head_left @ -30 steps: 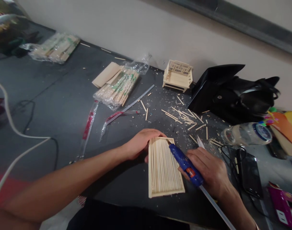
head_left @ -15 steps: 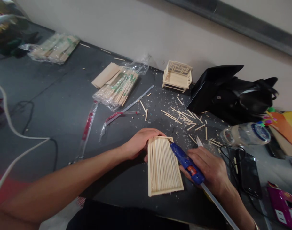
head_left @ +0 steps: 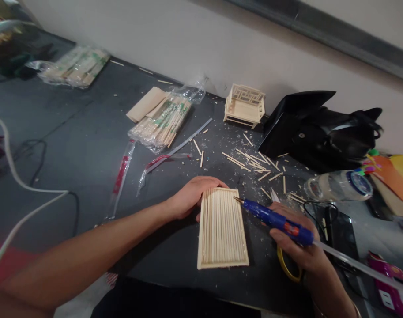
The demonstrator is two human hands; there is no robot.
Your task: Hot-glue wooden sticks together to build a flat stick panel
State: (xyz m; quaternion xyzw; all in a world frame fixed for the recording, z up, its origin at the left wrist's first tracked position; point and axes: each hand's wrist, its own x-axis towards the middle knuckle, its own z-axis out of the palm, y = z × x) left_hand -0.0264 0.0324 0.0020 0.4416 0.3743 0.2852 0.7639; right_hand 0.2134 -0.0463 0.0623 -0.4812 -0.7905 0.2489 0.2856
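My left hand [head_left: 191,197] grips the far left corner of a small framed panel [head_left: 224,229] made of pale wooden sticks laid side by side; some of its fingers are hidden behind the panel. My right hand [head_left: 299,229] is wrapped round a blue glue gun [head_left: 270,217] with a clear glue stick [head_left: 353,263] running out of its back. The gun's metal nozzle points left, at the panel's right edge near the far corner. Beneath my right hand lie scissors with a yellow handle [head_left: 289,267], partly covered by it.
Cut sticks [head_left: 254,161] and crumbs litter the dark table. Behind them stands a miniature wooden bench [head_left: 245,106], beside a black bag [head_left: 307,128]. Wrapped chopsticks [head_left: 163,119], a clear jar [head_left: 338,184], a phone [head_left: 342,234] and a white cable [head_left: 32,190] lie around.
The glue gun has swung to a flatter angle, its back end moving right and its nozzle drawing off the far corner. The panel has shifted slightly left, and more of the yellow scissor handle shows.
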